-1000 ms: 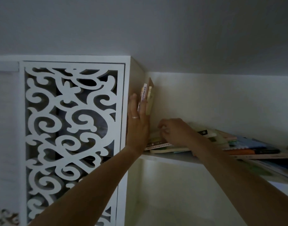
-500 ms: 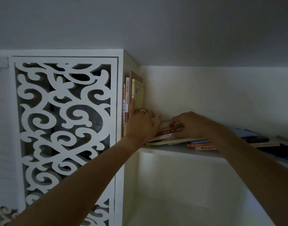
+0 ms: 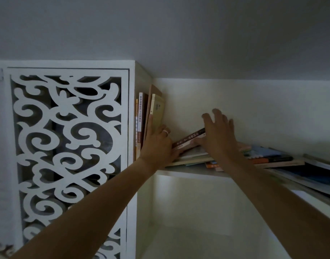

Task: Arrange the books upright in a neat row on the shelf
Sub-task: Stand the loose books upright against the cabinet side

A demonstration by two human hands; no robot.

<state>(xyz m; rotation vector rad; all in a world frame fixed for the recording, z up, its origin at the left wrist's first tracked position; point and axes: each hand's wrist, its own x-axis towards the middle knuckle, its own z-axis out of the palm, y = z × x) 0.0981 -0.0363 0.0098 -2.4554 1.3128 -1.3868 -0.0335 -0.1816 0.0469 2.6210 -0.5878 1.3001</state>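
Observation:
Several upright books stand at the left end of the white shelf, against the cabinet side. My left hand presses flat on the outermost one, a yellow book, with its index finger pointing up along the spine. A dark red book is tilted up at its right end on top of a flat pile of books. My right hand lies over the raised end with its fingers spread and straight. How its thumb meets the book is hidden.
A white carved fretwork panel fills the left side. The flat pile runs along the shelf to the right edge of the view. The wall stands close behind the books, with the ceiling low above. A lower compartment opens beneath the shelf.
The upright books went from leaning to standing against the cabinet side. My right hand has lifted off the flat pile, fingers now spread, and the dark red book's right end has risen.

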